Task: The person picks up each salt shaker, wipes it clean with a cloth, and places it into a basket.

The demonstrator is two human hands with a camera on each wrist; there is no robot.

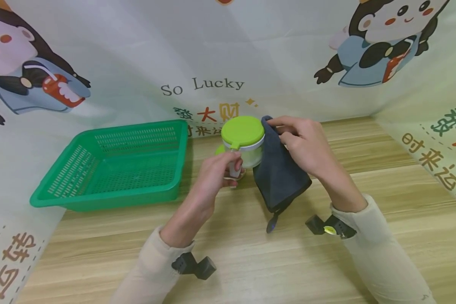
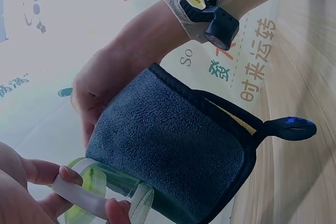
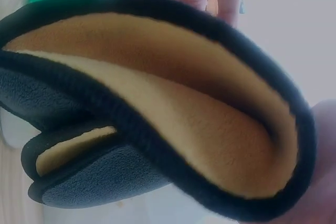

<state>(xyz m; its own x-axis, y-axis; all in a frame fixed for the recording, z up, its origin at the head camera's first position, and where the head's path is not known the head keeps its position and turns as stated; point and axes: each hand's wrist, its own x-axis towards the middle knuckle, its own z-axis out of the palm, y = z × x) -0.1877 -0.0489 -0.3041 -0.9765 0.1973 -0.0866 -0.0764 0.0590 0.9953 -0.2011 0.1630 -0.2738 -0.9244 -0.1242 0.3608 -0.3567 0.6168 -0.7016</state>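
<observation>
A clear jar with a lime-green lid (image 1: 243,130) and a white handle (image 2: 81,196) is upright in my left hand (image 1: 210,175), whose fingers grip the handle. My right hand (image 1: 305,143) pinches the upper edge of a folded dark blue-grey cloth (image 1: 279,175) and holds it against the jar's right side. The cloth hangs down to a corner with a small loop (image 2: 291,128). In the right wrist view the folded cloth (image 3: 226,129) shows its yellow inner side and covers much of the jar.
To the left stands a green plastic basket (image 1: 172,192) with slotted walls. Behind the left hand, part of another lime-green thing (image 1: 220,149) shows, mostly hidden. A printed white sheet (image 1: 281,55) lines the back and sides of the wooden table (image 1: 247,266).
</observation>
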